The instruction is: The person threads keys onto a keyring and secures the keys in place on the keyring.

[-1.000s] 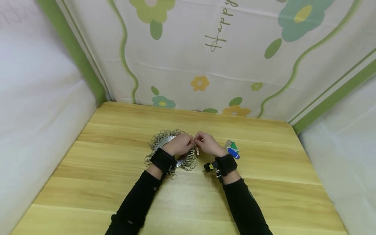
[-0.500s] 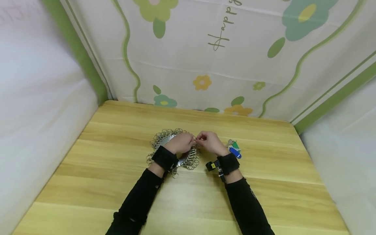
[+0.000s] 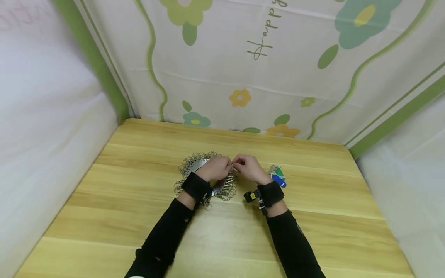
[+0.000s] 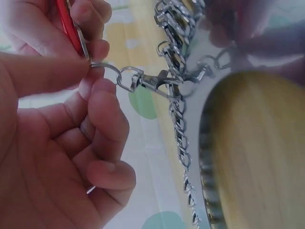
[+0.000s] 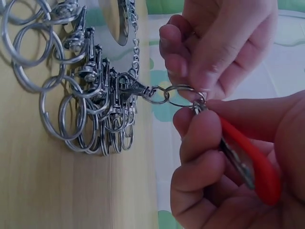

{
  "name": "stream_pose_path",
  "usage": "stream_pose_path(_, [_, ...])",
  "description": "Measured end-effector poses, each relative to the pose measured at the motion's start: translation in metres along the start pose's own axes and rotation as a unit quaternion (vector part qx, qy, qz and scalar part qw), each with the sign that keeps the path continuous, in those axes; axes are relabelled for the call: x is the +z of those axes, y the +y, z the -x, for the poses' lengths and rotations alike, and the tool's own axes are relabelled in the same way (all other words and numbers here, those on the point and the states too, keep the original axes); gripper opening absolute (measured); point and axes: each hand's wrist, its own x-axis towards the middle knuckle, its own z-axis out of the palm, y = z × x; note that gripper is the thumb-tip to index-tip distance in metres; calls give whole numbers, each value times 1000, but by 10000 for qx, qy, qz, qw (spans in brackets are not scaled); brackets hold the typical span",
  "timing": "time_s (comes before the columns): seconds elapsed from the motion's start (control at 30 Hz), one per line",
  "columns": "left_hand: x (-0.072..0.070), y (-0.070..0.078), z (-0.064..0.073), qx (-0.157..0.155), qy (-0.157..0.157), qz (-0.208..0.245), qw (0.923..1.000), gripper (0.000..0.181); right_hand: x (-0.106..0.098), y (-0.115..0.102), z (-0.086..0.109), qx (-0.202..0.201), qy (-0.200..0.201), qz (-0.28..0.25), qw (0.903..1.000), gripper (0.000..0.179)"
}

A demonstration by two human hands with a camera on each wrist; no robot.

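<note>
left hand (image 3: 216, 168) pinches the split ring (image 5: 179, 86), which links to a clasp (image 5: 133, 88) on the disc (image 4: 193, 124), while right hand's (image 3: 249, 168) fingers clamp the red piece (image 5: 261, 169); ring likely light, stiff, slick, best held opposite the clasp.

On the table (image 3: 222, 239), toward the far edge and slightly nearer the left edge than the right, lies a plate (image 3: 192, 168) with clasps (image 3: 227, 190) around its rim. The left hand (image 3: 215, 168) is over its right side; just right is the right hand (image 3: 251, 169), a pendant (image 5: 259, 167) in its fingers. A split ring (image 5: 181, 87) sits between them. Keys (image 3: 279, 180) lie farther right. Behind the far edge hangs a cloth (image 3: 208, 69).
</note>
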Motion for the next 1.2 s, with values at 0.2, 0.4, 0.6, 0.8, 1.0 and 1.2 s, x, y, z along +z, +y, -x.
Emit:
stream_pose_path(0.2, [0,-4,-2,379,252,-107,9989,16,0,-1,0,62,31,11,10000,12])
stream_pose_path(0.4, [-3,-2,-2,387,40,-215,9990,18,1,1,-1,-138,103,231,9996,9])
stream_pose_path(0.6, [-5,-1,-2,132,-220,-99,9996,28,2,2,-3,-411,16,397,9984,10])
stream_pose_path(0.8, [-3,-4,-2,-51,-259,123,9996,34,2,1,-2,-311,-33,346,9989,10])
stream_pose_path(1.0, [-2,-4,-1,-44,-295,167,9994,16,2,2,-1,-22,94,357,9993,11])
stream_pose_path(1.2, [-1,-5,-2,15,77,220,9997,14,1,2,0,6,113,385,9992,11])
